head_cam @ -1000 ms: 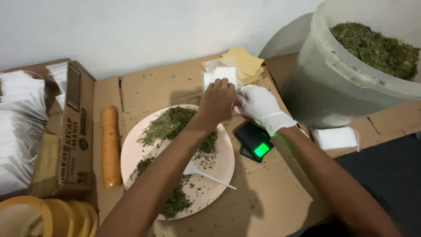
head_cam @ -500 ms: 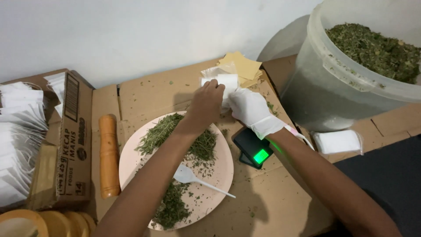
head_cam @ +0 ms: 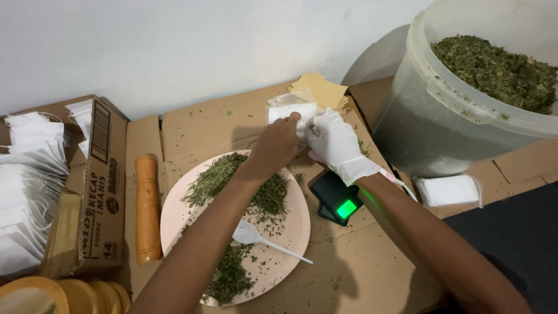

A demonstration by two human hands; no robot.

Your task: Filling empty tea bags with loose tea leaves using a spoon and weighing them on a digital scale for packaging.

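One pink plate [head_cam: 174,215] of dried green herb bears one white spoon [head_cam: 249,234], beside one black scale [head_cam: 336,196] and one bucket [head_cam: 442,122], while the bare left hand [head_cam: 278,145] and gloved right hand [head_cam: 334,142], now farther up near the cardboard's back edge, both pinch one white sachet [head_cam: 290,111]

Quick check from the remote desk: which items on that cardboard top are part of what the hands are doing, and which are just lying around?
In use:
left hand and gloved right hand, both gripping the small white bag
pink plate of dried herbs
white spoon
scale

Lying about:
wooden roller
cardboard box beside stacked white bags
herb bucket
yellow sheets
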